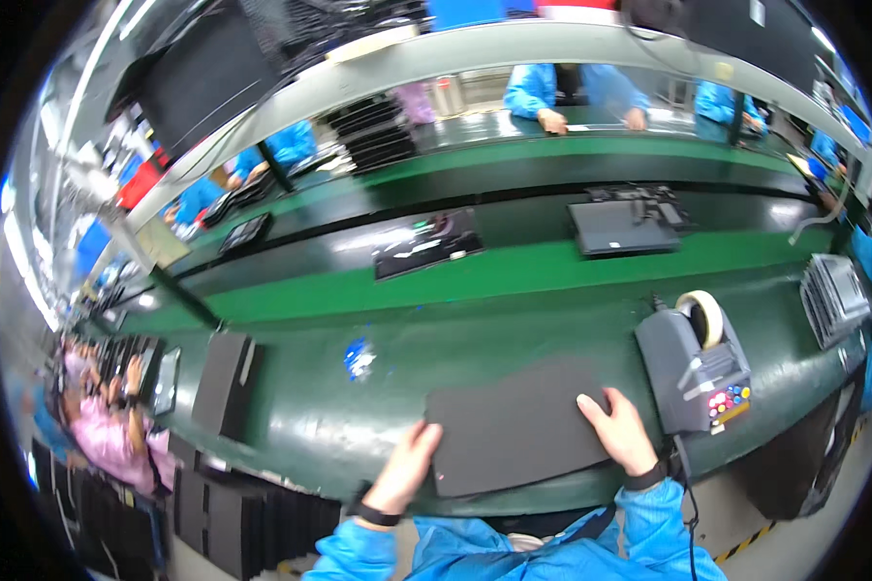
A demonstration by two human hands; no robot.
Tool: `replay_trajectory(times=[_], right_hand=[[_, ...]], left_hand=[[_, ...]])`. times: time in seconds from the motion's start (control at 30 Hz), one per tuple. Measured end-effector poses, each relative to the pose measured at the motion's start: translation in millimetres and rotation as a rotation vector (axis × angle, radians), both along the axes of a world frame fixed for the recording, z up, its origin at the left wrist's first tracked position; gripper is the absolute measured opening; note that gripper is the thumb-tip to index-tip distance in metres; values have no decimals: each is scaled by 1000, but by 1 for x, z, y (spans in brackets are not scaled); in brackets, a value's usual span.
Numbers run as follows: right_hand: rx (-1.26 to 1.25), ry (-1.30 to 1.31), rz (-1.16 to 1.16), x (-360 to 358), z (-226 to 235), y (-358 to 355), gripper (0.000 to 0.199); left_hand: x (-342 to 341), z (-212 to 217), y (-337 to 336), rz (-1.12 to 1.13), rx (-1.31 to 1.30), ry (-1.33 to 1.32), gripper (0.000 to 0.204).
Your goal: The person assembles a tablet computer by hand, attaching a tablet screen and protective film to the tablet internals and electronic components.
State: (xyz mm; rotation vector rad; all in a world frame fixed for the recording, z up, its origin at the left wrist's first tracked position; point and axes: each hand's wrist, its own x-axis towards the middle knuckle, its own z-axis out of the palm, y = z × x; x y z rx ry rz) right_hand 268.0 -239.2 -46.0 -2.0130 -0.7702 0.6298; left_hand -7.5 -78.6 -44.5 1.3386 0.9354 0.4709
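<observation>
A flat matte black sheet [518, 426] is held low over the front of the green bench, its near edge close to my body. Its far edge is stepped, and I cannot tell whether it is one sheet or two overlapping. My left hand [405, 470] grips the left edge, thumb on top and fingers mostly hidden beneath. On the right side, my right hand [622, 433] pinches the edge with its thumb over the top face. Just right of that hand stands a grey tape dispenser [670, 373] with a roll of pale tape and coloured buttons.
Small blue and clear scraps [358, 359] lie on the bench [310, 416]. A stack of black panels [225, 387] stands at left, grey panels [833, 300] at far right. Beyond, a conveyor carries a dark screen panel [428, 244] and a grey laptop part [622, 229]. Co-workers sit left and opposite.
</observation>
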Motion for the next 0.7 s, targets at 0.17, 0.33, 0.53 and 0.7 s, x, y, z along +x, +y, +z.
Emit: replay_trajectory(times=[0.17,0.33,0.53,0.7], right_hand=[[463,-46,34,-10,12,2,81],[701,49,163,-19,-4,-1,112],[634,156,260,10,-59,0,120],[637,129,333,17,-64,14,114]], left_hand=[[13,-18,-36,271,542,-39,74],[-22,-10,-26,238,852,-251,97],[-16,-38,-28,37,442,-365,108],[-15,-28,-35,192,523,-296,90]])
